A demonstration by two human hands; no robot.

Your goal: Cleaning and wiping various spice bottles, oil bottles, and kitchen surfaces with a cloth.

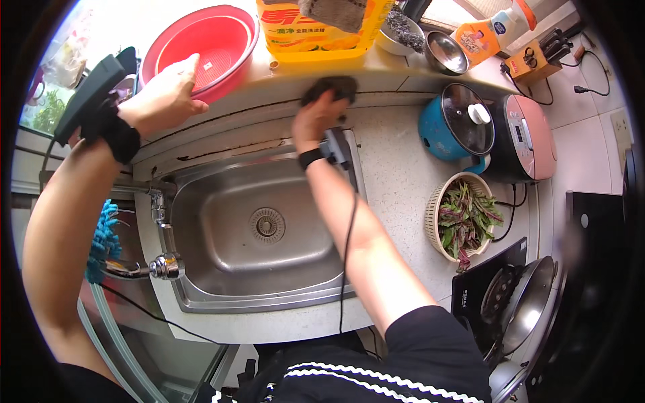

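Note:
My left hand (174,93) grips the near rim of a red plastic basin (216,43), with fingers over the inside and the thumb outside. The basin stands tilted on the window ledge, and a mesh-patterned base shows in it. Over the back edge of the counter, my right hand (320,118) holds a dark item (327,88), too blurred to tell whether it is a cloth or a scrubber. Below both arms lies a stainless steel sink (232,221) with a drain strainer (267,225). A chrome faucet (166,264) is at its left side.
A yellow detergent jug (317,38) stands on the ledge beside a steel bowl (446,53). On the right are a blue pot (443,126), a pink rice cooker (529,136), a basket of leafy greens (463,216) and a wok (529,307). A cable (347,252) trails from my right wrist.

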